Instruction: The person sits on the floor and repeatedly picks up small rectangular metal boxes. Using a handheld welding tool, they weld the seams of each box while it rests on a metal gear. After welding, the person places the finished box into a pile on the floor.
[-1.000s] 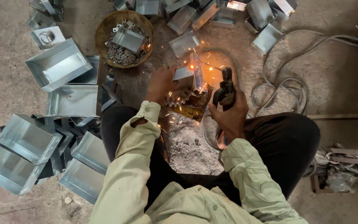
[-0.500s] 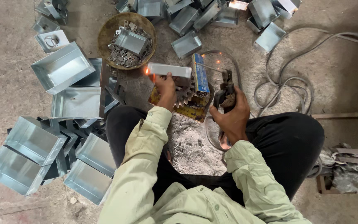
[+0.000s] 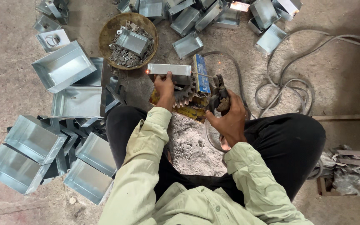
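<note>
Above the grey toothed gear wheel [image 3: 185,94] on the floor, our left hand [image 3: 165,86] grips a shiny rectangular sheet-metal box [image 3: 169,72], glowing at one corner, while our right hand [image 3: 229,117] clasps a dark welding electrode holder [image 3: 218,95] beside it.

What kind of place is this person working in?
Most likely a small metal fabrication workshop, worked on the floor. The right hand holds a welding electrode holder, the left hand steadies a sheet-metal box, and finished boxes are piled about.

Shiny galvanized sheet-metal box [image 3: 169,69], rusty toothed gear [image 3: 185,94], rough concrete floor [image 3: 5,83]
</note>
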